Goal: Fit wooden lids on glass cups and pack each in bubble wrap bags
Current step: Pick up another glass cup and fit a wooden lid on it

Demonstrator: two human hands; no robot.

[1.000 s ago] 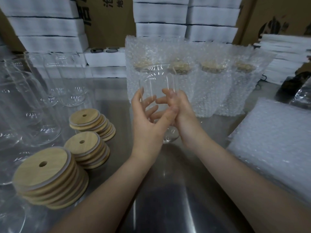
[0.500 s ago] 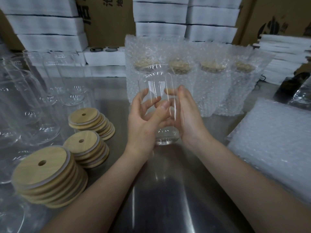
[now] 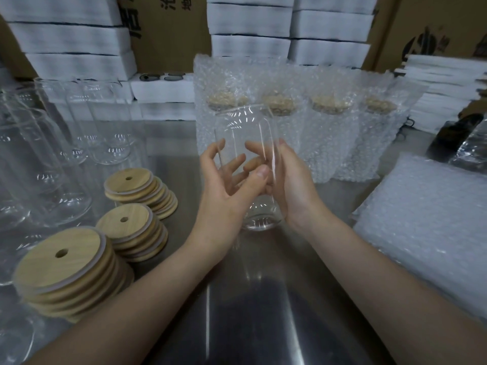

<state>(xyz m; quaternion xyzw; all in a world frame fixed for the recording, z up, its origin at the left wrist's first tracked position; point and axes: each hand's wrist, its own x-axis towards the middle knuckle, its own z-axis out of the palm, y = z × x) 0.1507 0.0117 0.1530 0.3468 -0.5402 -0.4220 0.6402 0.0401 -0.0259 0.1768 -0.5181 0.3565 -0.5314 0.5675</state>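
Glass cup [image 3: 246, 133]: upright, held between both hands over the table [image 3: 263, 299], in front of bagged cups [image 3: 329, 133].
Left hand [image 3: 224, 198]: thumb in front, fingers curled behind cup.
Right hand [image 3: 292, 191]: wrapped round its right side.
Wooden lids [image 3: 63, 262]: three stacks, left.

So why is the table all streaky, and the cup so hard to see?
Head view: light bounces off the metal table in long white streaks; the cup is clear, so only bright glints mark it against the bubble wrap bags; the wide lens bends and blurs the edges.
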